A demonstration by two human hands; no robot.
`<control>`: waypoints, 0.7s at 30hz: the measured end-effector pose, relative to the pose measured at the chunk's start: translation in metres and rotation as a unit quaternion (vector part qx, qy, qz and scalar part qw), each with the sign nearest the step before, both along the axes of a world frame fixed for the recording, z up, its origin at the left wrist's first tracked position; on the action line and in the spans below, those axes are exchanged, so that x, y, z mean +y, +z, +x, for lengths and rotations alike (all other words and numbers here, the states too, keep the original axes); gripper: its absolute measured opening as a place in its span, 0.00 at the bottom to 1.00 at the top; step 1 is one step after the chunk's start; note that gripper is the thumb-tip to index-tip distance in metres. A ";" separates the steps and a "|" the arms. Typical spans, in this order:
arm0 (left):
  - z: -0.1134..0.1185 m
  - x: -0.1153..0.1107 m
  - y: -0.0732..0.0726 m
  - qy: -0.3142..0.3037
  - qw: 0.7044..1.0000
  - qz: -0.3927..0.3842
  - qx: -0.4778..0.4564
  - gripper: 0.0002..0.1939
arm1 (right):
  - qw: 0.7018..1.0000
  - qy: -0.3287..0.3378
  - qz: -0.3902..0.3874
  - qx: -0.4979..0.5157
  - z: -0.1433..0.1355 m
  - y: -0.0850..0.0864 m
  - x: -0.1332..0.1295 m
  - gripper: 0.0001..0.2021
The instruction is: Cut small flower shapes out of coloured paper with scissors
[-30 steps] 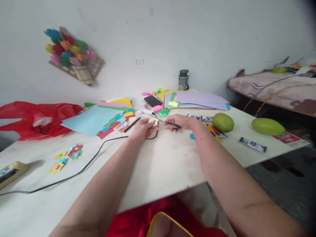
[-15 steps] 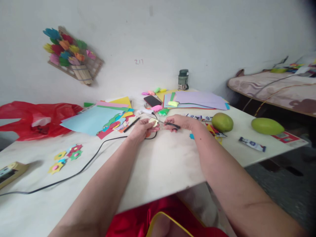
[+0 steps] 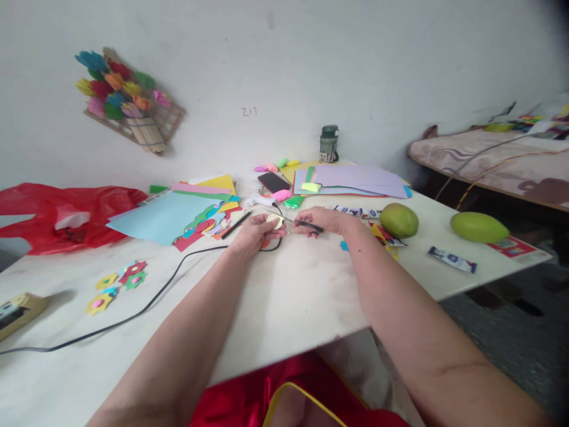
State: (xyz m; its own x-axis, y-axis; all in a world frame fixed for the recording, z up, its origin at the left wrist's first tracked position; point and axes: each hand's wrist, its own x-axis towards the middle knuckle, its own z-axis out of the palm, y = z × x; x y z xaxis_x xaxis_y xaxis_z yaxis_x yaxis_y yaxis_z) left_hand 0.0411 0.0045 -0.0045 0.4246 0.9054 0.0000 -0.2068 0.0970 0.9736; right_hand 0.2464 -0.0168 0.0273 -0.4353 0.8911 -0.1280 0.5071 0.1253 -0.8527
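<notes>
A small pale yellow paper piece (image 3: pixel 274 222) is pinched in my left hand (image 3: pixel 254 233) above the middle of the white table (image 3: pixel 284 284). Black-handled scissors (image 3: pixel 311 225) are gripped in my right hand (image 3: pixel 322 220), their blades pointing left at the paper's edge. Behind the hands are a white glue gun (image 3: pixel 261 200), a pink clay packet (image 3: pixel 281 195) and a green one (image 3: pixel 293 202). A black pencil-like stick (image 3: pixel 236 225) lies just left of my left hand.
Coloured paper sheets (image 3: pixel 146 216) and a red bag (image 3: pixel 80 216) lie left, paper flowers (image 3: pixel 98 303) nearer. A black cable (image 3: pixel 155 295) crosses the left side. On the right are two green fruits (image 3: pixel 399 220) and a tube (image 3: pixel 452 260). A bottle (image 3: pixel 328 144) stands at the back.
The view has shifted very slightly. Both hands keep their hold, and the pale paper piece has turned a little in my left fingers.
</notes>
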 end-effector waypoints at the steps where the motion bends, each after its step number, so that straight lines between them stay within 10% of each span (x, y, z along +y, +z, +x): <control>1: 0.000 0.000 0.000 -0.001 1.000 -0.002 0.000 0.11 | 1.000 0.003 0.001 -0.004 0.000 0.001 -0.001 0.05; 21: -0.002 0.001 -0.001 -0.017 1.000 -0.009 -0.009 0.09 | 1.000 0.024 0.013 -0.015 0.001 -0.001 0.001 0.06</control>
